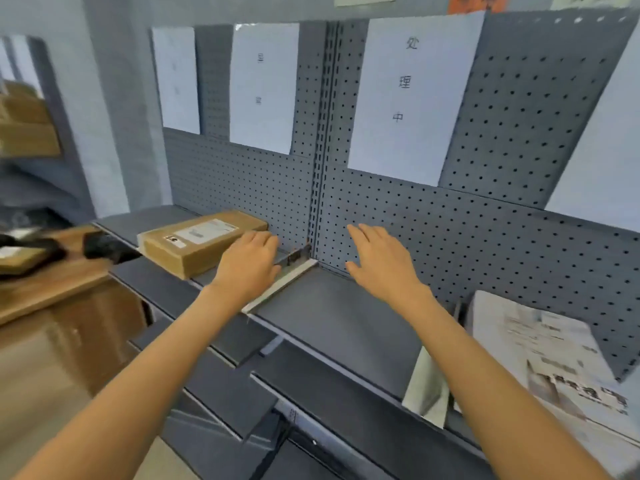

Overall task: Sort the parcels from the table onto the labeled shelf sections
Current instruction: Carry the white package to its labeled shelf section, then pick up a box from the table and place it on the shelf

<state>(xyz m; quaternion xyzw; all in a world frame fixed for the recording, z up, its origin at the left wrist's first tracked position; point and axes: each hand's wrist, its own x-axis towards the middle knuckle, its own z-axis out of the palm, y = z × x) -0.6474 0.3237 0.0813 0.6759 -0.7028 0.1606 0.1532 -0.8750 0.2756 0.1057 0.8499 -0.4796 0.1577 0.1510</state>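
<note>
Shelf [332,317] bare between cardboard parcel [201,242] and white bag [540,344].

A box parcel [204,241] lies on the shelf [332,317] left of the divider [280,285], a flat bag parcel [540,348] far right.

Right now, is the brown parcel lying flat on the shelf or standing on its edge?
Lying flat. The brown parcel rests on its broad face on the shelf, its label facing up, and the left hand is beside its right end.

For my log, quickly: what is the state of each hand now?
Left hand: open, holds nothing, beside the cardboard parcel.
Right hand: open, fingers straight, holds nothing.
</note>
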